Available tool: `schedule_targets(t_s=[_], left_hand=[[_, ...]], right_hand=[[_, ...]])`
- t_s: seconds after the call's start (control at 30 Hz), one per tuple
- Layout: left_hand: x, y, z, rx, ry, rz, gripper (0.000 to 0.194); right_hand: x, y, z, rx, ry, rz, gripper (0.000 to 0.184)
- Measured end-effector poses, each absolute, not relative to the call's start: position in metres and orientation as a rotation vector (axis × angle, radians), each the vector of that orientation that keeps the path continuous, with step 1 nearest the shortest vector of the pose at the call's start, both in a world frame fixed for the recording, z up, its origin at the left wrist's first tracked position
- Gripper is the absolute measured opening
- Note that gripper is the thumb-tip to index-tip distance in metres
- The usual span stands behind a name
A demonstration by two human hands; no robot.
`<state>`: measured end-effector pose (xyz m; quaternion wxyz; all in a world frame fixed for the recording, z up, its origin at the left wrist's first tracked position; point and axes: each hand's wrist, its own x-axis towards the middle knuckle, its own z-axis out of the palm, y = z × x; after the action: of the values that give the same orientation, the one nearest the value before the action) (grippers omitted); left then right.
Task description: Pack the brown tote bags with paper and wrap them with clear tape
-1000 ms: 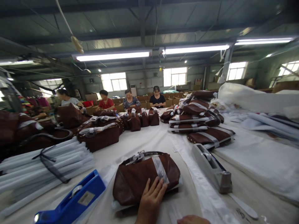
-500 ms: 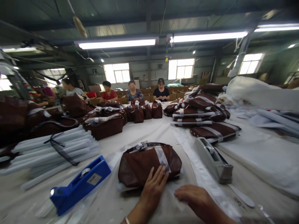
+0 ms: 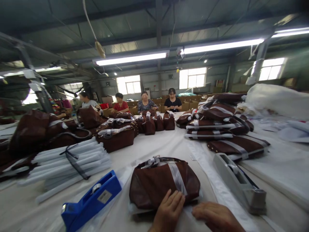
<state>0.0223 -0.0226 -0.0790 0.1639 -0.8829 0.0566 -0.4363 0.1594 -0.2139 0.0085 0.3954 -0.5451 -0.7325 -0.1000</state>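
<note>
White-covered counter (image 3: 159,145) is bearing brown bag (image 3: 153,185) | left grip (image 3: 170,207) is lying against it, unclamped; right grip (image 3: 214,213): cannot tell | risk: uneven pressing could be wrinkling translucent strip (image 3: 178,177)

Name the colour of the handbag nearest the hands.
The handbag is dark reddish-brown, with a pale strip across its front; the head view shows it.

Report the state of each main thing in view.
Nearest brown handbag, lying down, pale band across
Left hand, on that handbag
Right hand, beside it, contact unclear
Blue tape dispenser, standing, tape level unclear
Grey tape dispenser, standing
Bundle of white rolls, tied
Handbag pile, stacked
Fluorescent tubes, lit
</note>
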Motion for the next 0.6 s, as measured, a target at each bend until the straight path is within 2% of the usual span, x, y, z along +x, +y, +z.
schedule_targets(t_s=[0.3, 0.53, 0.6], left_hand=[[0.014, -0.038, -0.075, -2.788, 0.036, -1.153, 0.04], [0.042, -0.023, -0.099, -2.318, 0.116, -1.642, 0.031], [0.044, -0.02, -0.1, -2.295, 0.12, -1.677, 0.032]], right_hand=[[0.162, -0.204, 0.023, -1.463, -1.846, -0.262, 0.018], [0.17, -0.19, 0.025, -1.423, -1.897, -0.293, 0.022], [0.171, -0.188, 0.025, -1.428, -1.902, -0.291, 0.023]])
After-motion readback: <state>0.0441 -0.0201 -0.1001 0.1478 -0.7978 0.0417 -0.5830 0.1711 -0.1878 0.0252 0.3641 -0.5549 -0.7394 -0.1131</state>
